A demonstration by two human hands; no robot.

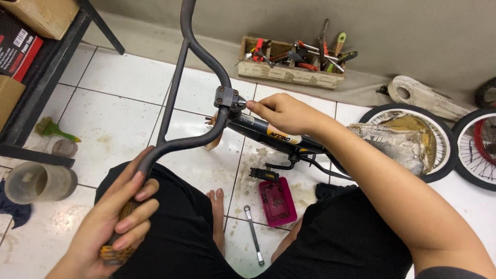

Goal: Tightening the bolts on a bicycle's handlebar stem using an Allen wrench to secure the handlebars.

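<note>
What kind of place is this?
Probably a small bicycle repair spot on a tiled floor: a wooden tool box by the wall, loose wheels, and handlebars held by the left hand.

The white tiled floor [124, 82] is stained and carries everything here. A wooden tool box [292, 70] full of hand tools sits against the wall. A magenta tray [277, 201] lies on the tiles with a spanner [254, 235] just beside it. At the left stand a cloudy plastic cup [39, 182], a green brush [51, 129] and the black shelf frame [31, 98]. Two bicycle wheels [439, 150] lie flat at the right, near a white chain guard [426, 98].
</note>
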